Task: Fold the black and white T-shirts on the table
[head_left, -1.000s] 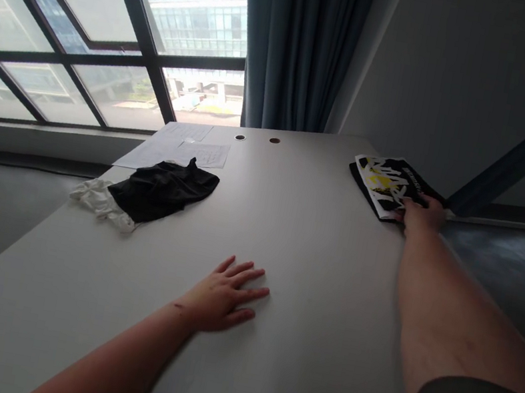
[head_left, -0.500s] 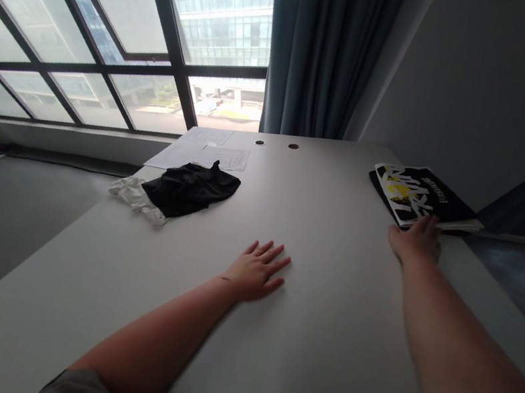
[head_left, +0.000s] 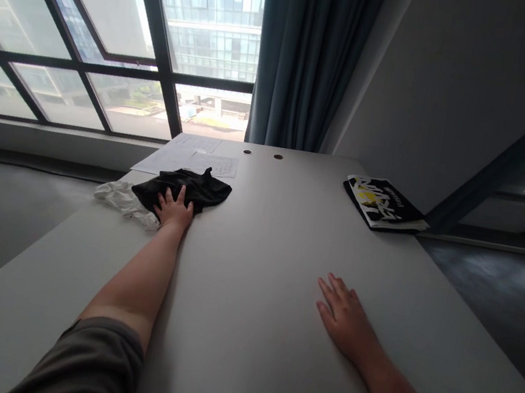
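Observation:
My left hand (head_left: 175, 209) reaches out to the crumpled black cloth (head_left: 207, 191) at the left of the table, its spread fingers resting on the near side of the fabric. Partly under that cloth lies a bunched white cloth (head_left: 121, 197). My right hand (head_left: 343, 312) is over the right middle of the white table (head_left: 239, 328), fingers stretched out and holding nothing. Farther back on the right is a black book or magazine (head_left: 390, 207) with white and yellow print, apart from my right hand.
Printed sheets of paper (head_left: 214, 164) lie at the back left, behind the black cloth. Two round holes (head_left: 278, 156) are set near the table's far edge. Beyond stand a blue curtain (head_left: 306, 62), a framed window (head_left: 212, 18) and a wall (head_left: 444, 86) on the right.
My left hand has moved from the middle of the table forward and left onto the black cloth. My right hand has left the black book or magazine and come back toward me.

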Motion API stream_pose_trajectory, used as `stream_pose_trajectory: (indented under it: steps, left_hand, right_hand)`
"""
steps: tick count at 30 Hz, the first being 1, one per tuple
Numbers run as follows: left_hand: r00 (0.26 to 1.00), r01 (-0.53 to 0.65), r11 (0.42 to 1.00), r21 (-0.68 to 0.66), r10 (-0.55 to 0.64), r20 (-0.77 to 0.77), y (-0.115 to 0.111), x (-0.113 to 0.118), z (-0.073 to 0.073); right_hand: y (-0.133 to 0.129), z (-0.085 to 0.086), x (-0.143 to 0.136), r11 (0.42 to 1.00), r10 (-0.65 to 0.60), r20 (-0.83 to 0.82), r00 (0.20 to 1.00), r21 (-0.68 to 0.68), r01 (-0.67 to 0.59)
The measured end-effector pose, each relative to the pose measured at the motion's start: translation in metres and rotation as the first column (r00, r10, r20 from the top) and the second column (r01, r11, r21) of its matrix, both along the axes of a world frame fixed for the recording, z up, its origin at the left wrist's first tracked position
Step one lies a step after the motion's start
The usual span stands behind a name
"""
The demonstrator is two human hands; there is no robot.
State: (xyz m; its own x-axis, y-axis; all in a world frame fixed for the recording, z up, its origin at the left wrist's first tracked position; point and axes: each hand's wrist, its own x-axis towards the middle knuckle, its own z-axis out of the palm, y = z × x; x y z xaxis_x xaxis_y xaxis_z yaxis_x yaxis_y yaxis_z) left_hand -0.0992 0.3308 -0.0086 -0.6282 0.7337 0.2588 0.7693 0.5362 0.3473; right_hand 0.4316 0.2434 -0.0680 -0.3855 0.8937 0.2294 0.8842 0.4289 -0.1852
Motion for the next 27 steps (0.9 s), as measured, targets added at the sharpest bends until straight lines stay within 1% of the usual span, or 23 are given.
stream_pose_trajectory:
  steps: [1, 3, 5, 7, 9, 10, 11, 13, 16, 18, 19, 20, 21, 22, 23, 24, 25, 26, 27]
  left_hand:
    - [1.000, 0.008, 1.000, -0.011, -0.008, 0.012, 0.002, -0.002, 0.001]
    - [1.000, 0.005, 1.000, 0.011, -0.005, 0.028, 0.003, -0.003, 0.003]
    - [1.000, 0.000, 0.998, 0.062, -0.002, 0.030, 0.000, -0.001, 0.007]
    - [0.999, 0.020, 0.995, 0.097, -0.023, 0.026, -0.006, 0.003, 0.014]
    - [0.994, 0.108, 0.984, 0.142, -0.111, 0.014, -0.015, 0.015, 0.021]
    - [0.982, 0.185, 0.967, 0.175, -0.188, 0.001, -0.021, 0.024, 0.024]
    - [0.960, 0.276, 0.938, 0.208, -0.278, -0.018, -0.028, 0.036, 0.026]
    - [0.880, 0.471, 0.847, 0.245, -0.470, -0.067, -0.048, 0.069, 0.028]
    - [0.744, 0.665, 0.724, 0.185, -0.663, -0.083, -0.091, 0.125, 0.025]
    - [0.640, 0.764, 0.631, 0.134, -0.767, -0.038, -0.125, 0.154, 0.023]
    - [0.580, 0.808, 0.573, 0.139, -0.814, -0.016, -0.140, 0.163, 0.022]
    - [0.498, 0.859, 0.491, 0.147, -0.867, -0.013, -0.153, 0.167, 0.021]
    - [0.395, 0.911, 0.388, 0.144, -0.919, -0.024, -0.164, 0.168, 0.021]
    - [0.310, 0.944, 0.301, 0.136, -0.950, -0.045, -0.171, 0.165, 0.020]
    - [0.254, 0.962, 0.245, 0.117, -0.965, -0.069, -0.174, 0.160, 0.019]
    - [0.241, 0.968, 0.233, 0.092, -0.966, -0.094, -0.175, 0.153, 0.018]
    - [0.275, 0.961, 0.268, 0.071, -0.954, -0.119, -0.173, 0.146, 0.017]
    - [0.344, 0.939, 0.339, 0.059, -0.928, -0.142, -0.168, 0.139, 0.014]
    - [0.425, 0.905, 0.422, 0.053, -0.891, -0.159, -0.163, 0.134, 0.012]
  right_hand:
    - [-0.014, 0.001, -0.007, 1.000, 0.024, -0.018, 1.000, -0.006, -0.024]
    - [-0.031, 0.007, -0.017, 0.998, 0.052, -0.055, 0.997, -0.034, -0.054]
    - [-0.037, 0.015, -0.024, 0.996, 0.059, -0.100, 0.993, -0.059, -0.065]
    - [-0.036, 0.022, -0.028, 0.995, 0.061, -0.170, 0.984, -0.063, -0.073]
    - [-0.034, 0.028, -0.032, 0.995, 0.075, -0.265, 0.961, -0.045, -0.090]
    - [-0.034, 0.031, -0.035, 0.994, 0.090, -0.314, 0.945, -0.030, -0.105]
    - [-0.034, 0.033, -0.038, 0.993, 0.108, -0.358, 0.927, -0.012, -0.121]
    - [-0.035, 0.037, -0.046, 0.988, 0.148, -0.415, 0.898, 0.022, -0.152]
    - [-0.039, 0.042, -0.059, 0.979, 0.201, -0.426, 0.882, 0.061, -0.194]
    - [-0.042, 0.045, -0.065, 0.969, 0.242, -0.401, 0.884, 0.053, -0.241]
    - [-0.044, 0.046, -0.068, 0.958, 0.276, -0.381, 0.883, 0.032, -0.286]
    - [-0.045, 0.047, -0.069, 0.941, 0.318, -0.359, 0.878, 0.005, -0.339]
    - [-0.046, 0.047, -0.070, 0.921, 0.360, -0.340, 0.869, -0.019, -0.389]
    - [-0.046, 0.046, -0.070, 0.906, 0.390, -0.330, 0.859, -0.030, -0.423]
    - [-0.047, 0.046, -0.070, 0.899, 0.405, -0.330, 0.853, -0.026, -0.437]
    - [-0.046, 0.045, -0.070, 0.902, 0.404, -0.338, 0.850, -0.009, -0.432]
    - [-0.046, 0.044, -0.069, 0.911, 0.392, -0.351, 0.851, 0.016, -0.413]
    - [-0.045, 0.044, -0.069, 0.918, 0.381, -0.363, 0.850, 0.037, -0.395]
    - [-0.043, 0.044, -0.068, 0.921, 0.377, -0.371, 0.848, 0.051, -0.387]
